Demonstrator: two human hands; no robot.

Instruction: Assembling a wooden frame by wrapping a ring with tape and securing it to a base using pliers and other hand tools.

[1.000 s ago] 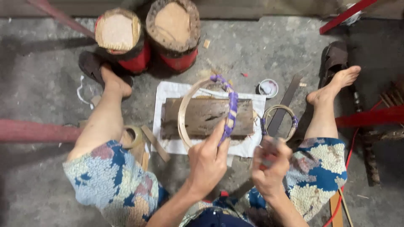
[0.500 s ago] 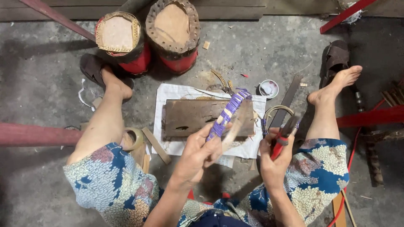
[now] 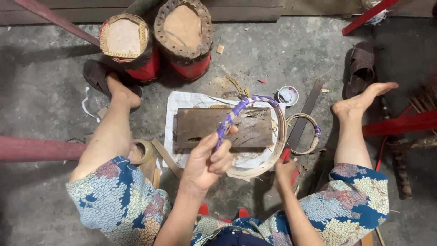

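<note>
The left hand (image 3: pixel 207 161) pinches a thin bamboo hoop (image 3: pixel 273 155) at the end of its purple wrapping (image 3: pixel 236 111), fingers closed on the wrapped part, and holds it just above the wooden board (image 3: pixel 205 130). The right hand (image 3: pixel 284 173) sits at the hoop's lower right edge, by the near right corner of the board, closed around something with red handles; whether it also grips the hoop I cannot tell. Judging by how things lie, the wrapping is partly done: purple covers the top arc of the hoop over the board, while the right side and the bottom are bare bamboo. A second, smaller hoop (image 3: pixel 306 133) lies on the floor right of the board, with only a short purple patch on it. Beyond the board's far right corner stands a small round dish (image 3: pixel 287 94); its contents are too small to make out. Past the board's far edge stand two red buckets (image 3: pixel 157 43), each filled to the brim with a pale, packed mass. Left of the board lies a roll of tape (image 3: pixel 141 151).
</note>
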